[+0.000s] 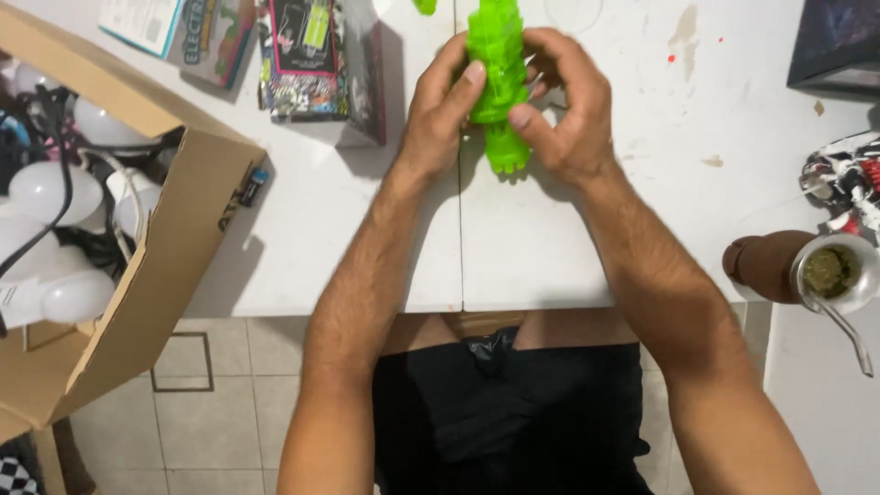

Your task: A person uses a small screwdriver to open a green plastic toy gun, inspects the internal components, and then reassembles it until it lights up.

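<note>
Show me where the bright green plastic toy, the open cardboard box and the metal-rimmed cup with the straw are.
bright green plastic toy (496, 55), head view, upper body between the hands
open cardboard box (174, 247), head view, side flap
metal-rimmed cup with the straw (832, 272), head view, its filling

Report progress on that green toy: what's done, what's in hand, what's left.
Done: the toy's opened package lies on the white table. In hand: the left hand and right hand both grip the bright green plastic toy, fingers pressing its sides. Left: a small green piece lies apart at the table's far edge; whether it belongs on the toy is unclear.
</note>
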